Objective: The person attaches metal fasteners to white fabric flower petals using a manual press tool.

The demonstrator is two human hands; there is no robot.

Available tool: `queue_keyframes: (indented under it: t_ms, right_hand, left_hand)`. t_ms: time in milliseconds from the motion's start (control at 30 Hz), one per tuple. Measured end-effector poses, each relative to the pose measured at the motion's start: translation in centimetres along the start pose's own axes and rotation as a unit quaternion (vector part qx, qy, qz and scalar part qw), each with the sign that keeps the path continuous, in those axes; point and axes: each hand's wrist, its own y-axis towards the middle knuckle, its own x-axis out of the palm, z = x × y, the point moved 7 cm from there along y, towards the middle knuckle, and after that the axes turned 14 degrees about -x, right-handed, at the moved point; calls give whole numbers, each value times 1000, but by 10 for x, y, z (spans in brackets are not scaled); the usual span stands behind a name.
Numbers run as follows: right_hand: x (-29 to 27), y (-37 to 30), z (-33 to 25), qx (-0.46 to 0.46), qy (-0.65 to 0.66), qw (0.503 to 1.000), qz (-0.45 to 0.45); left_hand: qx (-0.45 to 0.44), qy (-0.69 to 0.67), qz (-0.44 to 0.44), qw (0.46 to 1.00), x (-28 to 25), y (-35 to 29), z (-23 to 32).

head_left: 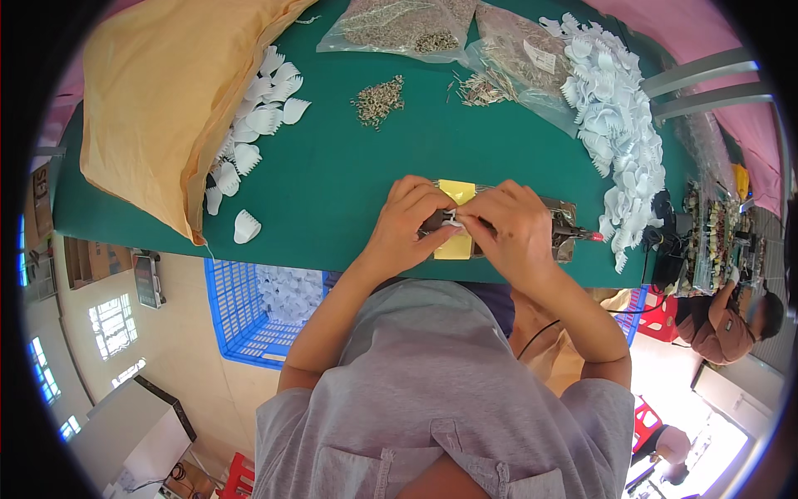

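My left hand [409, 223] and my right hand [514, 226] meet over a small metal jig at the table's near edge. Between their fingertips is a small white plastic piece [452, 221], partly covered by the fingers. The left thumb and forefinger pinch it from the left. My right thumb and forefinger are closed right beside it, and whatever they grip is too small to tell. Yellow tape or card [453, 248] lies across the jig beneath the hands. On the jig's right side, a metal clamp with a red-tipped handle [592, 237] sticks out.
White toothed plastic pieces lie by a yellow sack [158, 108] and in a long heap [611, 125] at right. Small metal parts [379, 101] lie mid-table before clear bags [399, 29]. A blue crate [241, 312] stands below the table. Other people [723, 328] are at right.
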Motion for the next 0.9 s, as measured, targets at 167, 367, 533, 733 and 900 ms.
queue_keyframes:
  t_ms: [167, 367, 533, 733, 900]
  right_hand:
    - [6, 11, 17, 75, 59, 991, -91]
    - [-31, -33, 53, 181, 113, 974, 77]
    - [-95, -166, 129, 336, -110, 935, 39]
    - [-127, -186, 147, 346, 48, 922, 169]
    - [-126, -148, 136, 179, 471, 789, 351]
  left_hand:
    - [-15, -6, -3, 1000, 1, 1, -3]
    - [3, 26, -11, 1000, -1, 7, 8]
    - [-32, -49, -30, 998, 4, 8, 0]
    - [-42, -85, -11, 995, 7, 6, -6]
    - [-35, -92, -17, 995, 10, 6, -5]
